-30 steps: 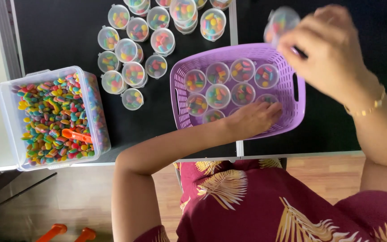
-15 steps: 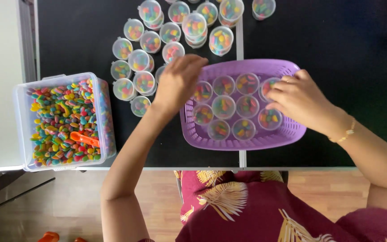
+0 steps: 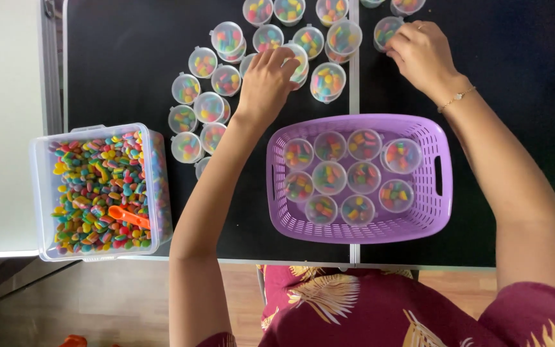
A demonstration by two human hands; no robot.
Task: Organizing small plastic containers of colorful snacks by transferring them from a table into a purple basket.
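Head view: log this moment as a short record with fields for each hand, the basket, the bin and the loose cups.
left hand: on a lidded cup in the loose group, grip not clear
right hand: at a cup near the table's far edge, grip not clear
basket: purple, holds eleven lidded cups of coloured candy
bin: clear, open, full of coloured candy, orange scoop on top
loose cups: lidded, filled, clustered on the black table beyond basket and bin

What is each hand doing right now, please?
Left hand: closing on a lidded candy cup, grip unclear.
Right hand: fingers on another lidded cup, grip unclear.
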